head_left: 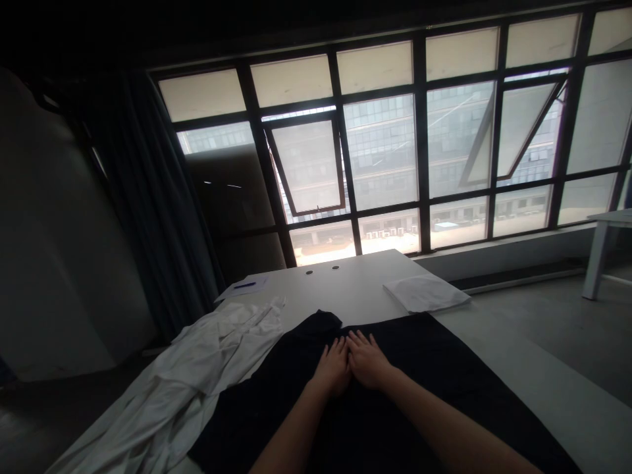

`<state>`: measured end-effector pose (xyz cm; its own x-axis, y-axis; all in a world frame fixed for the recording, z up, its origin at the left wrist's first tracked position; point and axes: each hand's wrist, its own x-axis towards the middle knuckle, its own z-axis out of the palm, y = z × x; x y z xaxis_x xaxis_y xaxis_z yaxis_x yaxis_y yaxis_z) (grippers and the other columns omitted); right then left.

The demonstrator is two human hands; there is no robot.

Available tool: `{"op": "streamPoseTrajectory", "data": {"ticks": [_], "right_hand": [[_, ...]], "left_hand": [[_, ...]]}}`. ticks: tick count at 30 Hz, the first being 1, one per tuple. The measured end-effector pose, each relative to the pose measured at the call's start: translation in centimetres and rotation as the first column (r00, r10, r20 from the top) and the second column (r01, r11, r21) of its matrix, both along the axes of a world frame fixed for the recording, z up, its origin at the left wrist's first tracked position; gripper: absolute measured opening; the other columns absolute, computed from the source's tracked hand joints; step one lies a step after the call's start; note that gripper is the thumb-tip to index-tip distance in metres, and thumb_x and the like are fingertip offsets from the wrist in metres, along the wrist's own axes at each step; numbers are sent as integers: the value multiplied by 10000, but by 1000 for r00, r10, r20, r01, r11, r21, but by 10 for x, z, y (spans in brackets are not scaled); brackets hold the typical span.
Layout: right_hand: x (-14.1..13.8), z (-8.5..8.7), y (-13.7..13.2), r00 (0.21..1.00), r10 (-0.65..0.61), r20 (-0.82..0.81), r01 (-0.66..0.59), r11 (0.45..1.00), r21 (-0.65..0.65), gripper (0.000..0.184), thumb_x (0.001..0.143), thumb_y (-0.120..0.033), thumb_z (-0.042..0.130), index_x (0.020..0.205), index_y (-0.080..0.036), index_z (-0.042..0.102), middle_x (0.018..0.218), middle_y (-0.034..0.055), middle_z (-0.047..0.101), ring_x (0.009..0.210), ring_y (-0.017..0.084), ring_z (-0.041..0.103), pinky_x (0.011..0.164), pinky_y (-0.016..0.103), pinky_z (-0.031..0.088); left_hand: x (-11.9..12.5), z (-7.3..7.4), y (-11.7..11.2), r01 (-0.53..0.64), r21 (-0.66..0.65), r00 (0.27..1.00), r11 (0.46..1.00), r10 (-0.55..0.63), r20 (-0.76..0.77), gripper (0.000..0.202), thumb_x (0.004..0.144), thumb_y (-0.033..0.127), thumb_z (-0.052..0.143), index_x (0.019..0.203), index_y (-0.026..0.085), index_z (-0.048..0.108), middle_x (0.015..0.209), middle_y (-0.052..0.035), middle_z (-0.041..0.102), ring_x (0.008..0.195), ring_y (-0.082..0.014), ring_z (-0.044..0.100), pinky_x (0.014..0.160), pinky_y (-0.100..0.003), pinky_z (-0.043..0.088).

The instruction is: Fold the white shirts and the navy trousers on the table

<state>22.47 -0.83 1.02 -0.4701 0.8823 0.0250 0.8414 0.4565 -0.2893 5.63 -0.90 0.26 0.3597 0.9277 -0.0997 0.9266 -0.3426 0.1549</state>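
Note:
A black garment (439,368) lies spread over the near part of the white table (358,283); its exact kind is too dark to make out. Both hands rest on it close to its far edge, side by side and touching. My left hand (334,365) lies palm down with its fingers stretched out on the cloth. Against it, my right hand (366,359) is likewise flat, fingers extended and a little apart. Nothing shows in either hand.
Crumpled white cloth (197,368) covers the table's left side. A folded white cloth (427,293) sits at the right edge. Far left are paper and a pen (245,285). Windows (380,151) and a dark curtain (143,197) stand behind; another table (597,257) is at right.

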Motion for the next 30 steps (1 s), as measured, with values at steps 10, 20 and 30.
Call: {"op": "streamPoseTrajectory", "data": {"ticks": [10,20,30], "right_hand": [[98,-19,17,979,-184,87,187,982,-25,866,926,-732,187,1591,-179,235,1669,72,156,1535,295,72,1221,501,25],[207,-11,13,826,-535,178,522,845,116,798,955,-530,287,1540,12,292,1629,227,216,1516,407,81,1179,627,-47],[52,-21,-91,996,-62,-56,65,997,38,766,949,-695,245,1573,-255,310,1652,60,204,1525,339,126,1213,580,24]], "left_hand": [[-85,-3,-10,-167,86,985,982,170,-28,877,959,703,173,1586,90,216,1656,-118,98,1532,-305,81,1230,-494,107],[-160,14,-47,-314,157,939,936,331,-93,829,962,623,248,1531,28,337,1610,-197,257,1506,-332,213,1209,-525,186],[-38,9,-113,121,68,988,990,-127,88,725,979,675,330,1587,294,228,1649,-2,165,1524,-280,158,1252,-501,143]]}}
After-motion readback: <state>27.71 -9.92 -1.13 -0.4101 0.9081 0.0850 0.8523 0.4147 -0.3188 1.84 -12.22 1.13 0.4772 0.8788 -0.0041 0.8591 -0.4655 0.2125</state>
